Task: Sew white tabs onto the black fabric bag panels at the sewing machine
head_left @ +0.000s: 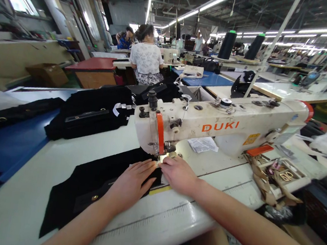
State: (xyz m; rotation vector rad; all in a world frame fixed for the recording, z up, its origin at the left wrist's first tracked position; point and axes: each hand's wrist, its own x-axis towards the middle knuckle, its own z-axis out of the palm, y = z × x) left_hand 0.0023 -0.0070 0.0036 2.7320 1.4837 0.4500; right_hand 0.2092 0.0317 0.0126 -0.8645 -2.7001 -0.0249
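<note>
A black cut fabric panel (85,176) with a small gold-coloured metal fitting (94,198) lies flat on the bed of a white sewing machine (187,119). My left hand (132,180) rests on the panel, its fingers stretched toward the needle area. My right hand (178,175) is just right of the presser foot, thumb and fingers pinched together. A small pale bit shows by the fingertips, too small and covered to name. The lit needle area (160,158) sits right between both hands, partly hidden by them.
Stacked black fabric pieces (93,110) lie beyond the table's left side. Printed white labels (203,144) rest under the machine arm. At right, a tray (299,182) holds metal rings, with beige straps (263,186) hanging over it. A person (147,57) sits ahead, facing away.
</note>
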